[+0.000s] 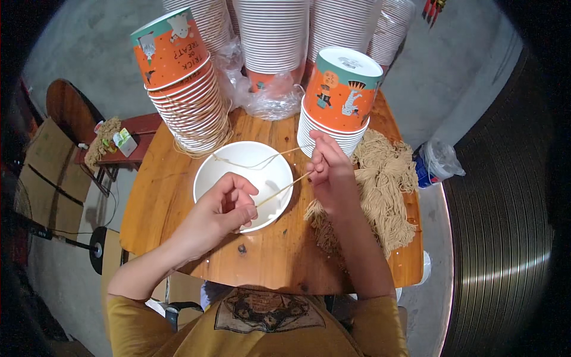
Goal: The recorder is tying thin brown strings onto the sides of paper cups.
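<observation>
Over the white bowl near the table's middle, the left hand and right hand pinch a string taut between them, apparently threading its rim; the yarn pile waits at the right edge.

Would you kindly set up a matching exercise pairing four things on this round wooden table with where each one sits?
Things:
1. white paper bowl
2. heap of tan string
3. clear plastic wrap
4. thin tan strand

Places:
A. right part of the table, beside the right hand
B. stretched between both hands
C. table centre, under the left hand
D. far edge, at the cup stacks' base

Pairs: 1-C, 2-A, 3-D, 4-B
</observation>
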Demonstrator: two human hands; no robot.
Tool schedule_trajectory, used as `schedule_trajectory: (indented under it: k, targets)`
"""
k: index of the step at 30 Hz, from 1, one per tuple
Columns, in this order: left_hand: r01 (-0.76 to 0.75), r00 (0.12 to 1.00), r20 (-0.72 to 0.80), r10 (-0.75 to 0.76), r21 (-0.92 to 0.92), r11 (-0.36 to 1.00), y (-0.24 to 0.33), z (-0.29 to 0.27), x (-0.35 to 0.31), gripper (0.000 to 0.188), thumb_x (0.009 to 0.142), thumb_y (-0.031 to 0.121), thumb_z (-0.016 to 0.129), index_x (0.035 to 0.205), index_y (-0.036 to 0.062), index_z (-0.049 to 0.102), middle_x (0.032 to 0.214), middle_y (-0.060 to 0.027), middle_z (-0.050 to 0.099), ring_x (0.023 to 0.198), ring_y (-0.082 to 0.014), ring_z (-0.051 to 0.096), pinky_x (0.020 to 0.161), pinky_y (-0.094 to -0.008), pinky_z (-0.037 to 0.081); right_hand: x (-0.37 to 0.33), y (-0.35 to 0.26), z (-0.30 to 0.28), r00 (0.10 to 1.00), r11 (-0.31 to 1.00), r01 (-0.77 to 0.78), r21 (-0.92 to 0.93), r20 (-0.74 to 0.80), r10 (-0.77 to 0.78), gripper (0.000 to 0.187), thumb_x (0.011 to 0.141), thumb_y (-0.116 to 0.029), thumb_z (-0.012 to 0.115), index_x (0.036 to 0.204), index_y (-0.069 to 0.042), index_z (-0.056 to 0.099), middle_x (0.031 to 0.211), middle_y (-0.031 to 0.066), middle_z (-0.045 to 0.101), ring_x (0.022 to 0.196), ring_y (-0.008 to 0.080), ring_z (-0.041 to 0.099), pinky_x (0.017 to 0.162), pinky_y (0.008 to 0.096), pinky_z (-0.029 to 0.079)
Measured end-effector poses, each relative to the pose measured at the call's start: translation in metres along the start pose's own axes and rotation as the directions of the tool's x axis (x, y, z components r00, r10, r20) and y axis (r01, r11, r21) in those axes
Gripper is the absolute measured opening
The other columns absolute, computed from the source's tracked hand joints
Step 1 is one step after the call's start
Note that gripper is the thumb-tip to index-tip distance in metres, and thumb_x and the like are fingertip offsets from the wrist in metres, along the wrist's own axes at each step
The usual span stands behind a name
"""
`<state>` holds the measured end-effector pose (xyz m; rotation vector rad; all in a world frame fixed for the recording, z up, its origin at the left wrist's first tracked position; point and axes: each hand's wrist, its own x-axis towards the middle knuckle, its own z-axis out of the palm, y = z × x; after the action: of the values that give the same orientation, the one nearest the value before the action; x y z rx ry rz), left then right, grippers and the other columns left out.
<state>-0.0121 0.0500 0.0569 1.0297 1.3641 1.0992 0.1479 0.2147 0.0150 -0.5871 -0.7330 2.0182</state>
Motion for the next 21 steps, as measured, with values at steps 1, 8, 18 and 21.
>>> schedule_trajectory:
  k: [1,8,18,21]
  targets:
    - [-0.01,1.0,-0.009,0.01,0.016,1.0,0.0,-0.001,-0.001,0.021,0.09,0.004,0.057,0.108,0.0056,0.046,0.082,0.0013,0.052,0.074,-0.0045,0.049,0.065,-0.0196,0.04,0.006,0.004,-0.011,0.999,0.996,0.032,-0.088,0.019,-0.031,0.023,0.094,-0.013,0.052,0.114,-0.003,0.053,0.065,-0.0035,0.046,0.053,0.003,0.04,0.05,0.0166,0.036]
    - [-0.131,0.991,-0.018,0.135,0.14,0.981,0.001,0.001,0.004,0.016,0.092,0.004,0.054,0.106,0.0059,0.046,0.084,0.0025,0.05,0.076,-0.004,0.048,0.066,-0.0186,0.04,0.009,0.007,-0.026,0.979,0.755,0.201,-0.624,0.145,-0.142,0.023,0.092,-0.014,0.052,0.11,-0.001,0.058,0.081,0.0042,0.06,0.065,0.012,0.057,0.065,0.0228,0.048]
    - [-0.223,0.974,0.06,0.218,0.097,0.97,0.003,0.007,0.011,0.018,0.092,0.003,0.054,0.108,0.0066,0.046,0.085,0.0031,0.047,0.076,-0.0025,0.044,0.068,-0.0176,0.038,-0.056,0.027,0.009,0.82,0.47,0.545,-0.695,0.559,-0.124,0.021,0.086,-0.006,0.063,0.104,0.002,0.058,0.086,0.0057,0.065,0.072,0.0081,0.059,0.063,0.0229,0.048]
    - [-0.217,0.976,0.053,0.212,0.114,0.97,0.003,0.008,0.012,0.019,0.092,0.003,0.055,0.108,0.0068,0.046,0.084,0.0038,0.047,0.074,-0.002,0.043,0.066,-0.0173,0.037,-0.061,0.024,0.008,0.854,0.43,0.505,-0.749,0.507,-0.118,0.016,0.086,-0.007,0.065,0.099,0.001,0.06,0.079,0.0041,0.063,0.068,0.0075,0.057,0.06,0.0236,0.046]
